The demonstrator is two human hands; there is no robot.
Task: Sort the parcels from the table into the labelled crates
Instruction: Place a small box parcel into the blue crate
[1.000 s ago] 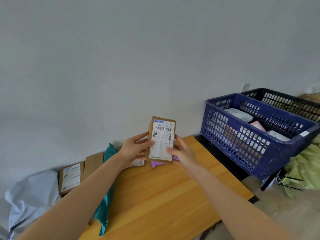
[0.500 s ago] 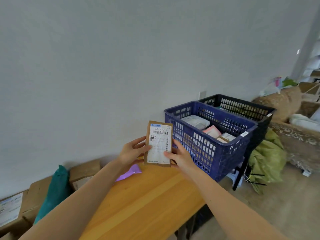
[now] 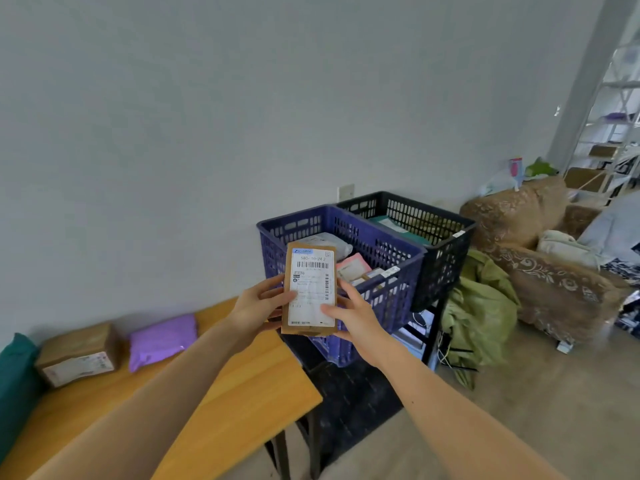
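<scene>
I hold a flat brown cardboard parcel (image 3: 309,288) upright, its white shipping label facing me. My left hand (image 3: 260,304) grips its left edge and my right hand (image 3: 354,315) its right edge. The parcel hangs just past the right end of the wooden table (image 3: 221,393), in front of the blue crate (image 3: 391,271), which holds several parcels. A black crate (image 3: 440,244) stands right behind the blue one, with a dark green parcel inside. On the table lie a purple bag parcel (image 3: 162,340), a brown box (image 3: 78,355) and a green bag parcel (image 3: 15,382).
The crates rest on a low black stand (image 3: 427,337). A green sack (image 3: 479,320) lies on the floor beside them. A brown patterned sofa (image 3: 543,268) with bundles fills the right. White shelving (image 3: 613,133) stands at the far right. A grey wall runs behind everything.
The view has swung right, and both hands have carried the parcel from above the table to in front of the blue crate. The grip on it is unchanged.
</scene>
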